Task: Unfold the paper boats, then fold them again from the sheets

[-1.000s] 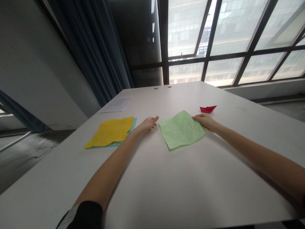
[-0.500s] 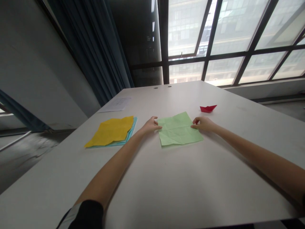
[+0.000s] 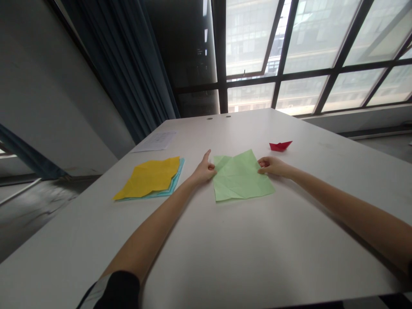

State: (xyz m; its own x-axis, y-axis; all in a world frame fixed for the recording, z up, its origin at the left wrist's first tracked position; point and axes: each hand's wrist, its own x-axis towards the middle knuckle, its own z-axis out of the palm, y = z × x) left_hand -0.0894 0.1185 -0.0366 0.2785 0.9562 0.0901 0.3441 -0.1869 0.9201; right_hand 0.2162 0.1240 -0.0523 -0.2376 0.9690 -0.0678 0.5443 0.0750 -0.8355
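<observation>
A creased sheet of light green paper lies on the white table in front of me, its surface slightly raised along diagonal creases. My left hand is at its left edge, index finger stretched away from me and the other fingers closed at the paper. At the right edge, my right hand pinches the sheet between thumb and curled fingers. Just beyond the right hand sits a small red folded paper boat.
Left of my left arm lies a stack of paper, with a yellow sheet over light blue sheets. A printed white sheet lies at the table's far left edge. The white table extends toward the windows.
My left index finger has stretched out from its curled pose. The green paper's left side has shifted and creases differently, its near left corner a little closer to me. The right hand has barely moved.
</observation>
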